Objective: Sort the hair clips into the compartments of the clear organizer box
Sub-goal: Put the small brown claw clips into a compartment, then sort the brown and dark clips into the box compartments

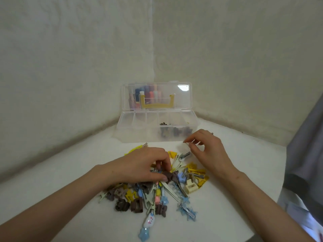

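A pile of hair clips (157,193) in brown, yellow, blue and cream lies on the white table. My left hand (139,166) rests on top of the pile and pinches a brown clip (170,176) between thumb and fingers. My right hand (208,151) hovers to the right, just in front of the box, fingers loosely curled with nothing visible in them. The clear organizer box (139,135) stands behind the pile with its lid (181,96) up. Several dark brown clips (174,132) lie in a compartment right of centre; the left compartments look bare.
The table sits in a corner between two pale walls. A yellow handle (157,105) and coloured items show through the lid. Grey fabric (304,154) hangs at the right edge of the table.
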Available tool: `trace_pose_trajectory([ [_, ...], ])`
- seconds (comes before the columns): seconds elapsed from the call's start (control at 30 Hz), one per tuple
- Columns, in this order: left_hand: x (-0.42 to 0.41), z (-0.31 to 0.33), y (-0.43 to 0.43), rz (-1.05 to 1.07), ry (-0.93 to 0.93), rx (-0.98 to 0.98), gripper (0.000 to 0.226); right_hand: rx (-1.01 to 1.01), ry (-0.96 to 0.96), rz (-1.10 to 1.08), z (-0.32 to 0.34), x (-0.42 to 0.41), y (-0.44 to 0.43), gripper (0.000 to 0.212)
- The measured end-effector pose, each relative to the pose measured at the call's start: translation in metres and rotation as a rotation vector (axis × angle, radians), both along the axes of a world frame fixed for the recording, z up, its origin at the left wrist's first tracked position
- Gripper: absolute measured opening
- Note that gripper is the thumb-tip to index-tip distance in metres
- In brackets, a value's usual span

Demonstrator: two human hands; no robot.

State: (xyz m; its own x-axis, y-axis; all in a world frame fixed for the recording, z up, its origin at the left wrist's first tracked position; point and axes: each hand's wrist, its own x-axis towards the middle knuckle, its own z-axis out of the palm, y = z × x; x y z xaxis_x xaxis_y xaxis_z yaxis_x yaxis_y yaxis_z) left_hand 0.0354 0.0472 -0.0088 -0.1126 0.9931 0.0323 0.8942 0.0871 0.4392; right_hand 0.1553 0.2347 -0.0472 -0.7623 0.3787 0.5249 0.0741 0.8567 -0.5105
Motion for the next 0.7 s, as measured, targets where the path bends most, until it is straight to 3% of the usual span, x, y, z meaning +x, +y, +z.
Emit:
trace_pose_trajectory([
  [0.1,0.004,-0.008,-0.009,0.086,-0.001,0.136,0.014,-0.020,-0.020,0.075,0.008,0.002,-0.009,0.011],
  [0.23,0.007,-0.009,-0.012,0.295,-0.224,0.275,0.012,-0.045,-0.228,0.192,0.019,0.011,-0.025,0.005],
  [0.43,0.003,-0.014,-0.010,0.404,-0.555,0.383,0.019,0.160,-0.317,0.196,0.011,0.024,-0.042,0.033],
  [0.7,0.003,-0.015,-0.010,0.383,-0.650,0.375,0.017,0.166,-0.323,0.165,0.012,0.013,-0.047,0.012],
])
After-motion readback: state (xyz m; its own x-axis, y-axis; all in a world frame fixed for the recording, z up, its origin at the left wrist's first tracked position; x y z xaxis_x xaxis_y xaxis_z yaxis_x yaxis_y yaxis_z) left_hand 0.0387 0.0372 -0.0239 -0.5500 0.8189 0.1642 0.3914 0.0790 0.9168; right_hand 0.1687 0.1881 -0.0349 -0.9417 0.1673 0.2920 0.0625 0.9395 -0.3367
